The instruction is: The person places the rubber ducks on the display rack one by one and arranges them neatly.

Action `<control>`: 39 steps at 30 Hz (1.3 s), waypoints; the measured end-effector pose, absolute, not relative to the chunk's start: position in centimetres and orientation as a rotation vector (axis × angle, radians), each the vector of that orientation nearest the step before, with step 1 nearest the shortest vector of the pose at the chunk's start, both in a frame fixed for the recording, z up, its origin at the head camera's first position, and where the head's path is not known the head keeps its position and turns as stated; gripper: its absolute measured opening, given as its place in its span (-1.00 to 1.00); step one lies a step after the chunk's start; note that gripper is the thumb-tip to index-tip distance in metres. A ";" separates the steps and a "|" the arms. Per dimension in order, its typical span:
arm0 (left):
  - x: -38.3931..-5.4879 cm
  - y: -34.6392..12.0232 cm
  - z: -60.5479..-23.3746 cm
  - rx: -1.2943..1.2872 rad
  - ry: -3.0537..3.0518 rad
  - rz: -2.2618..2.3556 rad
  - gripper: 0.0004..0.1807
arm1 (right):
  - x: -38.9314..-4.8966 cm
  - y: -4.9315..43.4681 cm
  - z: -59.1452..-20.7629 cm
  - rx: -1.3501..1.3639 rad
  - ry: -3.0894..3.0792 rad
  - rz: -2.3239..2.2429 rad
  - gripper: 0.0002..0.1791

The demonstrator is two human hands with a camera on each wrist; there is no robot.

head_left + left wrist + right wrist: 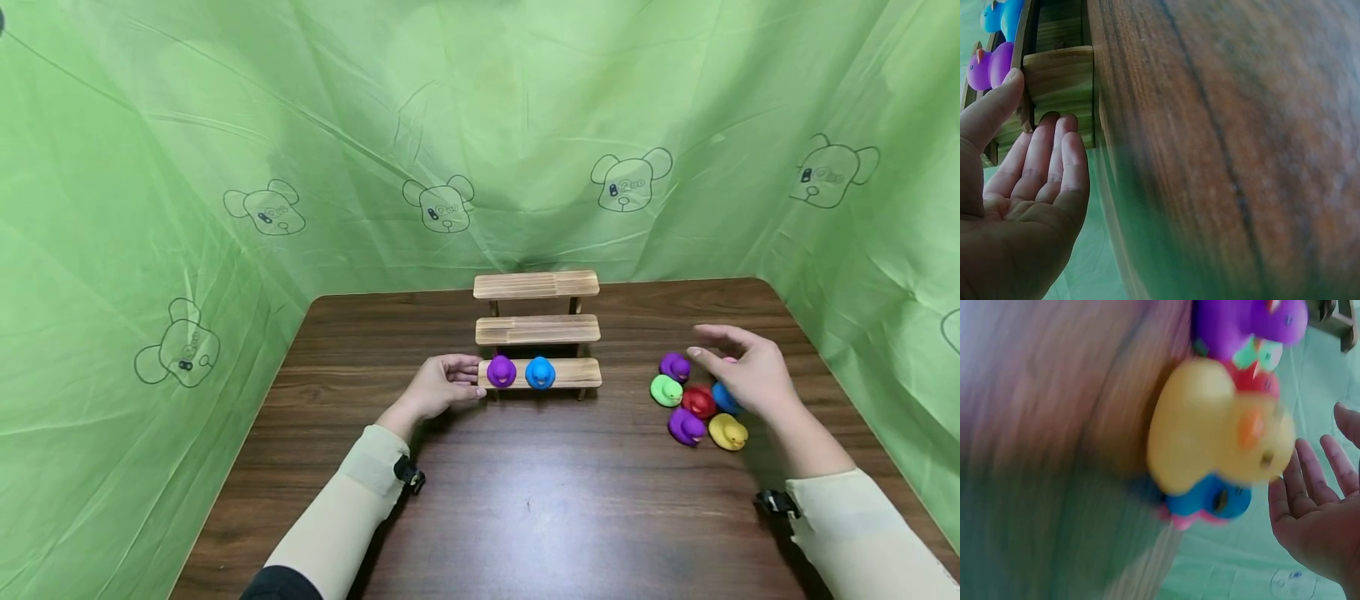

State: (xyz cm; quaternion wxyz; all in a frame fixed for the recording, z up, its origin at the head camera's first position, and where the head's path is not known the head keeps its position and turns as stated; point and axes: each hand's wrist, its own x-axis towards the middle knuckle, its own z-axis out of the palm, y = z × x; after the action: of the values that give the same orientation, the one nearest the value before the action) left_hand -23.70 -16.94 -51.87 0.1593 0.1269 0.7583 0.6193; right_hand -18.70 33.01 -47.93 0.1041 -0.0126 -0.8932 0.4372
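My left hand is at the left end of the lowest board of a three-step wooden display stand. In the left wrist view, its thumb touches the board's edge and its fairly straight fingers reach the end panel. On that board sit a purple rubber duck and a blue rubber duck. Fingers spread, my right hand hovers over the far right side of a cluster of rubber ducks, holding nothing. A pink duck is mostly hidden beneath it; a blue duck is partly covered.
The cluster also has a green duck, a red duck, a yellow duck and two purple ducks, one nearer and one farther. A green curtain surrounds the brown wooden table.
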 end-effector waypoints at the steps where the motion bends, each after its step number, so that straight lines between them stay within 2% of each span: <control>1: -23.7 -16.9 -51.9 0.363 2.168 1.771 -0.40 | -18.7 33.5 -48.0 -0.050 -2.640 1.283 -0.48; 14: -23.7 -17.0 -52.0 0.363 2.160 1.783 -0.40 | -19.0 37.9 -49.1 -0.150 -2.812 1.135 -0.25; 22: -23.7 -17.0 -52.0 0.370 2.159 1.779 -0.40 | -18.9 39.6 -50.2 -0.103 -2.854 1.152 -0.31; 29: -23.8 -17.0 -52.0 0.362 2.163 1.776 -0.40 | -18.7 40.4 -50.5 -0.052 -2.955 1.171 -0.26; 39: -23.6 -17.0 -51.9 0.366 2.159 1.781 -0.40 | -18.5 41.2 -51.3 -0.045 -2.991 1.141 -0.29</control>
State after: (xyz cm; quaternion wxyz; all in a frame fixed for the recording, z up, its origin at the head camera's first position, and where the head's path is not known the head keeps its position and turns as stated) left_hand -23.62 -16.98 -51.92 0.1589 0.1279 0.7552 0.6229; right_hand -18.53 41.16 -51.28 -0.0301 -0.0139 -0.9339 0.3561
